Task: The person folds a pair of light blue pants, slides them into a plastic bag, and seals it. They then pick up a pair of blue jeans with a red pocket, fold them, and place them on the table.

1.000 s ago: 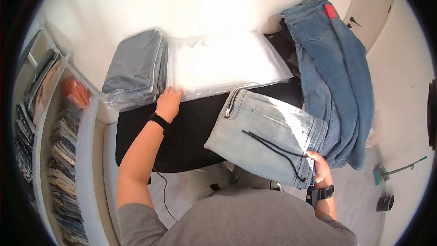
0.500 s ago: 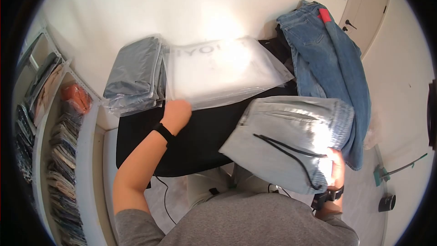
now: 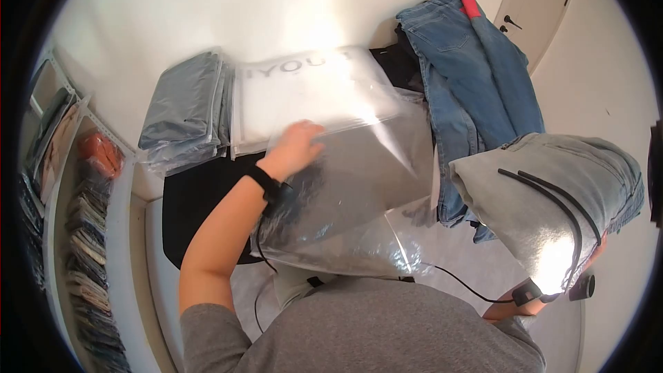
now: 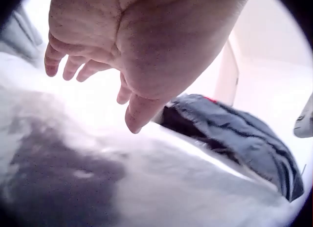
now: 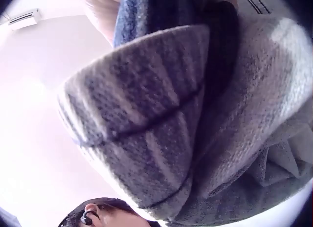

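Folded light-blue drawstring jeans (image 3: 532, 186) hang off to the right, gripped at the waistband by my right hand (image 3: 599, 247), which the cloth mostly hides. The right wrist view is filled by the gathered waistband (image 5: 142, 109) close up. My left hand (image 3: 295, 152) is blurred over a clear plastic bag (image 3: 345, 200), its fingers loosely extended. From the left wrist view, the same hand (image 4: 132, 46) has its fingers apart, with nothing between them. The bag lies across the black table's front edge, its near end reaching past it toward my body.
A stack of clear lettered bags (image 3: 276, 100) lies at the back of the black table (image 3: 197, 200). Bagged grey garments (image 3: 183, 97) sit left of it; blue jeans (image 3: 469, 62) are piled at the right. Shelves of folded clothes (image 3: 86, 235) stand left. A cable (image 3: 463, 287) runs near my waist.
My right hand has carried the light-blue jeans to the right, away from the table. A clear bag has come off the stack toward me; my left hand has moved right over it.
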The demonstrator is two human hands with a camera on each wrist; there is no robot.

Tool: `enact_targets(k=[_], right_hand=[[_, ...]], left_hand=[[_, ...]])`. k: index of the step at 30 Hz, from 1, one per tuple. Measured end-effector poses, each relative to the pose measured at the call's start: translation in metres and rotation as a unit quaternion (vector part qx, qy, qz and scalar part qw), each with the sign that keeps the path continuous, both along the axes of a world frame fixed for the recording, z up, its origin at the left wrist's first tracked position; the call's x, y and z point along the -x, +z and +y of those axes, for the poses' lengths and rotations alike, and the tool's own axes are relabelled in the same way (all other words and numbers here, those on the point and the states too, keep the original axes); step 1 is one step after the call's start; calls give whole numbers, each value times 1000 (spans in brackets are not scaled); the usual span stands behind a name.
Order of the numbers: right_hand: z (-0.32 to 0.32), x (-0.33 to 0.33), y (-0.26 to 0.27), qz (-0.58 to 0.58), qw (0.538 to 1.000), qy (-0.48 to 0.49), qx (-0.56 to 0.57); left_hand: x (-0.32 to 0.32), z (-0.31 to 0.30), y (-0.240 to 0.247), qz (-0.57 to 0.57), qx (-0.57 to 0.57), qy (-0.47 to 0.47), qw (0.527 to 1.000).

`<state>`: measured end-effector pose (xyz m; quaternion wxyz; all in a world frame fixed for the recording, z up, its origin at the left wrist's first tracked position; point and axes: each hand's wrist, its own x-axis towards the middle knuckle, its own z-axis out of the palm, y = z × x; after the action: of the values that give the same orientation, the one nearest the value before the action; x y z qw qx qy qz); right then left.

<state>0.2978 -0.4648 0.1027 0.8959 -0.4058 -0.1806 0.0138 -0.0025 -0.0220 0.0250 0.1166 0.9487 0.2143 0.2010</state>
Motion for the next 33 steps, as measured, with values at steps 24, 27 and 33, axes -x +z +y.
enact_targets(k=[24,27,33], right_hand=[[2,0,2,107,993,53,-23],[9,5,4,122,983,129,-40],[55,45,31,119,945,304,-31]], left_hand=[[37,164,-26,-263,-13,286,921],[42,161,-29,-250,55,290,922],[30,114,-3,-65,-69,367,925]])
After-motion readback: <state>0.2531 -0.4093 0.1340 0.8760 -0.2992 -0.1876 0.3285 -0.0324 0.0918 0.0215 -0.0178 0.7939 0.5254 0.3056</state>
